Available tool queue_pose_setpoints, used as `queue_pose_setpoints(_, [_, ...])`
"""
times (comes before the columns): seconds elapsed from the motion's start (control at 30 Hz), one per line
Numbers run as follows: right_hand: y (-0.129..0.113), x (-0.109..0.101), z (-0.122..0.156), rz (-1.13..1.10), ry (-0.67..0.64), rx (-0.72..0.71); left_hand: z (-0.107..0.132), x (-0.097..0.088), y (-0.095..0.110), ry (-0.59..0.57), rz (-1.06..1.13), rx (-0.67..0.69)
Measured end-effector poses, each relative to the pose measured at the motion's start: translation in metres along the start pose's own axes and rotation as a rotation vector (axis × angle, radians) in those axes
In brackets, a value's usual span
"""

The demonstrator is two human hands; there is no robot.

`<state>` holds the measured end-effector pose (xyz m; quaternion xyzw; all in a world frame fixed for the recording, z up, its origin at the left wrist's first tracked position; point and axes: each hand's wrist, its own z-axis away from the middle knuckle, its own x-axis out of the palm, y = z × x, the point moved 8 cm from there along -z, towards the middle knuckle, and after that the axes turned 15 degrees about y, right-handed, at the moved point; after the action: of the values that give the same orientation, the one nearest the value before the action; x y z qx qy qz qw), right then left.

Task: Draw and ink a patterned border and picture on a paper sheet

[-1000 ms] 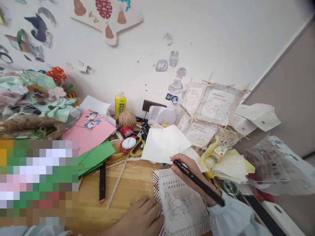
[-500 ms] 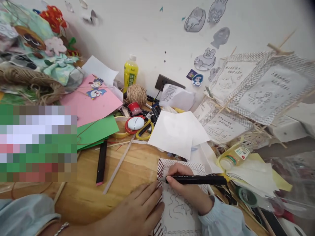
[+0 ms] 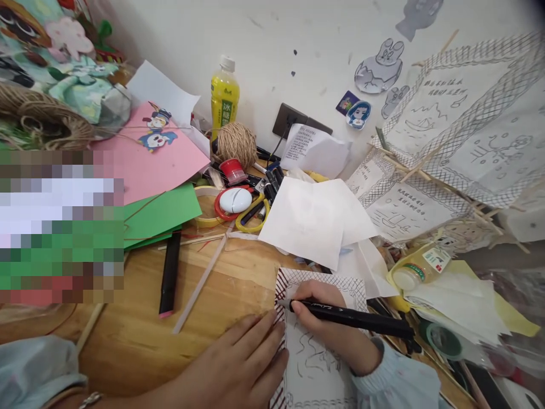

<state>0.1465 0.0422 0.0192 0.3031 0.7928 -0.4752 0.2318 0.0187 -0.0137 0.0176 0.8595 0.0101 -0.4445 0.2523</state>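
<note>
A black marker [image 3: 353, 318] is gripped in my right hand [image 3: 321, 309], its grey tip touching the left border of a drawing sheet [image 3: 317, 392]. Dark crosshatching runs along that border, with line drawing inside the frame; my right hand and wrist cover part of it. Flat on the wooden table [image 3: 204, 341] lies my left hand [image 3: 242, 363], fingers stretched out and fingertips resting on the sheet's left edge. Left of the sheet lies a second black marker [image 3: 170, 272] with a pink end, beside a thin pale strip [image 3: 202, 284].
Loose white papers [image 3: 302, 221] lie behind the sheet. Yellow-handled scissors [image 3: 253, 216], a twine ball [image 3: 236, 145] and a yellow drink bottle [image 3: 225, 94] stand farther back. Green card [image 3: 166, 213] and pink card [image 3: 170, 159] are at left; a stick-framed paper lantern [image 3: 426, 165] is at right.
The camera view has shifted, so the surroundings sit differently in the picture. The right hand's marker tip is slightly higher along the sheet's left border. The left hand stays flat.
</note>
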Motion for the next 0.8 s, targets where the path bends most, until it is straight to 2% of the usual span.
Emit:
queue_pose_setpoints(0.2, [0.0023,0.0021,0.0014,0.000,-0.025,-0.001,0.0008,-0.0001,-0.0003,0.004,0.037,-0.006])
queue_pose_setpoints(0.67, [-0.0007,-0.0015,-0.0038,-0.011,0.034,-0.026,0.0009,0.0020,-0.0005,-0.033,-0.003,0.007])
queue_pose_setpoints(0.8, [0.0018,-0.0009,-0.0038,-0.046,0.011,0.006,0.0010,0.0021,-0.0002,-0.040,0.006,0.004])
